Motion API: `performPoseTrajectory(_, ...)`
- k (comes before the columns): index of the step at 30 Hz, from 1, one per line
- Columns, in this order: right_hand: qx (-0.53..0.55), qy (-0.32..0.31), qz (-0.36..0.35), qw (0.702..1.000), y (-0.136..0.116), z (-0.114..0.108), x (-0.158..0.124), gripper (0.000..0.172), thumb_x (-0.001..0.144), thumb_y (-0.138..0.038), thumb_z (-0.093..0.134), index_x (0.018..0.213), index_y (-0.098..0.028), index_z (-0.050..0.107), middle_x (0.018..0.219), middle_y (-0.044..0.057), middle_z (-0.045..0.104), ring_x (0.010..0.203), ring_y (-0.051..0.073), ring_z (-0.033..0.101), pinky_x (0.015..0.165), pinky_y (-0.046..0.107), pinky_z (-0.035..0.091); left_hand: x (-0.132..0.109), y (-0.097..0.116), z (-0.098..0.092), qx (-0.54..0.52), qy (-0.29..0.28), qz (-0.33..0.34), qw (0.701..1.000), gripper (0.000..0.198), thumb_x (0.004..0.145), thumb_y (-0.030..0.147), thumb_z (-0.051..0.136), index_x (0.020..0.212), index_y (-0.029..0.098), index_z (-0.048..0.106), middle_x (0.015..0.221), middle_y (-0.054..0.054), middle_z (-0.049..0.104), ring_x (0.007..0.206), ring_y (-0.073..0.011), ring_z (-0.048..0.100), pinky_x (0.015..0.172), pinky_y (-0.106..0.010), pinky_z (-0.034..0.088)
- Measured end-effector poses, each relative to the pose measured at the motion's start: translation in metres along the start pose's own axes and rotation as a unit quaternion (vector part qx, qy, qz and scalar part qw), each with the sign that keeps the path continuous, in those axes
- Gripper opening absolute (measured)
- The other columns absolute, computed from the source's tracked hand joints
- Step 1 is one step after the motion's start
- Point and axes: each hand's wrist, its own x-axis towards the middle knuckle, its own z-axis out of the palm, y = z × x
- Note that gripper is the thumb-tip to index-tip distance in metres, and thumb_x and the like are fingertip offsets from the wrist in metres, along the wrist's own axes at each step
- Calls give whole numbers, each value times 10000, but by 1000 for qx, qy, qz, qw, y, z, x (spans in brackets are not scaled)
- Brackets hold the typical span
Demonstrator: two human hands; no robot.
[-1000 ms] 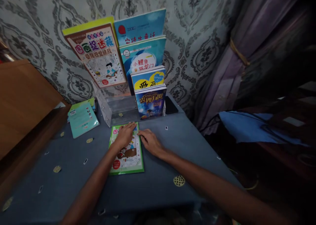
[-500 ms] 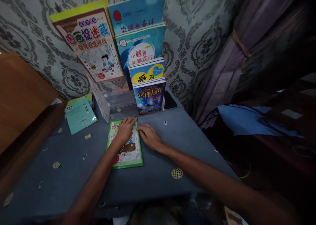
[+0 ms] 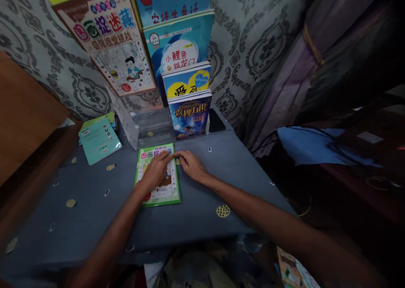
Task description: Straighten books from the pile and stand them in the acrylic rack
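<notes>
A green-bordered picture book (image 3: 172,191) lies shut and flat on the cloth-covered table, its front cover up. My left hand (image 3: 157,168) rests open across the upper part of the cover, fingers stretched toward the top right. At the book's right edge, near the upper corner, is my right hand (image 3: 192,165). Its index finger reaches out to the edge, close to my left fingertips, while its other fingers look bent. Whether the right fingertip lifts the cover or only touches it cannot be made out.
Behind the book, a clear stand (image 3: 126,123) holds a tall picture book (image 3: 123,68), blue books and a dark blue novel (image 3: 190,115). A teal book (image 3: 100,142) lies on others at left. A black phone-like object (image 3: 217,120) sits right of the stand.
The view has tipped slightly, so the stand and book appear higher in the picture. My left hand has slid a little down and left over the cover. My right hand stays by the edge.
</notes>
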Motion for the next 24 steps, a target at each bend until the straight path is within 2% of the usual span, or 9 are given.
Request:
performPoseTrajectory(7,-2,31,-44,999,6,4,-8,329,899,-84,474,1098,-213,701,1023,75,721,1009,231,638,939,409,511,-30,16,3,-3,11,16,1000,544,801,17,555,1300,210,660,1421,-136,601,1349,-277,541,1129,-483,460)
performPoseTrajectory(11,-9,45,-77,996,15,9,-11,336,921,-125,446,1121,-222,698,1050,101,724,1028,253,661,927,436,546,-43,14,19,22,11,61,998,591,824,23,526,1345,283,628,1424,-116,604,1358,-278,538,1108,-483,481)
performPoseTrajectory(14,-20,68,-102,992,24,14,-12,342,920,-142,453,1151,-237,687,1088,104,729,1053,257,674,972,459,542,-41,9,32,19,-14,100,995,467,871,104,566,1285,296,666,1389,-115,633,1309,-280,585,1079,-421,505)
performPoseTrajectory(16,-18,74,-137,988,31,18,-13,357,898,-128,468,1163,-250,674,1128,95,730,1092,250,674,998,454,538,-35,6,26,-3,-51,117,992,305,899,200,590,1149,307,729,1237,-91,723,1175,-263,673,985,-355,556)
performPoseTrajectory(18,-20,89,-161,983,37,20,-13,331,907,-142,480,1156,-253,667,1125,90,735,1077,245,685,969,442,561,-26,2,-2,-57,-71,113,989,201,919,299,578,1006,311,760,1031,-49,779,983,-218,732,853,-281,581)
performPoseTrajectory(19,-20,94,-172,980,40,21,-12,323,910,-149,488,1161,-256,661,1131,88,735,1079,245,687,970,443,563,-21,-2,-26,-97,-39,91,990,225,935,334,544,975,293,761,957,-42,783,913,-207,738,805,-270,580)
performPoseTrajectory(22,-16,109,-203,973,46,23,-10,302,914,-155,494,1142,-273,653,1102,73,744,1050,242,700,960,442,571,1,-19,-128,-221,141,-21,965,318,934,460,538,934,227,754,842,-53,764,761,-192,704,707,-273,561)
performPoseTrajectory(23,-13,113,-210,971,47,23,-9,291,916,-155,488,1120,-278,655,1079,67,747,1026,239,705,939,433,581,11,-26,-165,-259,232,-52,936,331,908,495,572,917,212,742,799,-48,745,721,-186,681,665,-267,544)
performPoseTrajectory(24,-10,115,-213,970,48,23,-9,280,921,-159,480,1100,-283,656,1060,62,748,1006,236,708,917,424,589,23,-33,-201,-293,336,-79,892,331,883,512,604,921,206,726,777,-36,726,704,-177,659,649,-259,530)
